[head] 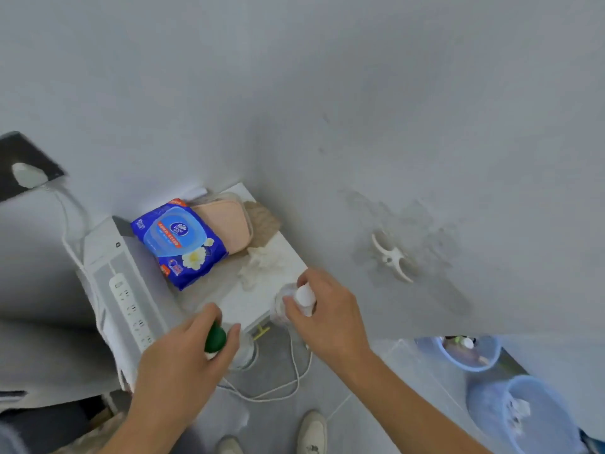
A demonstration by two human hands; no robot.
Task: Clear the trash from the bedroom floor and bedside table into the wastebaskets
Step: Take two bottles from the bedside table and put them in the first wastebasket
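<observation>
My left hand is shut around the green cap of a clear plastic bottle at the front edge of the white bedside table. My right hand grips a second clear bottle with a white cap at the table's right front corner. A crumpled white tissue lies on the table behind it. Two blue wastebaskets stand on the floor at the right: the far wastebasket holds some trash, and the near wastebasket holds white paper.
A blue wet-wipe pack and a pink pouch sit at the back of the table. A white appliance with a power strip stands left. White cables trail on the grey floor. My shoes are below. A wall hook sticks out at right.
</observation>
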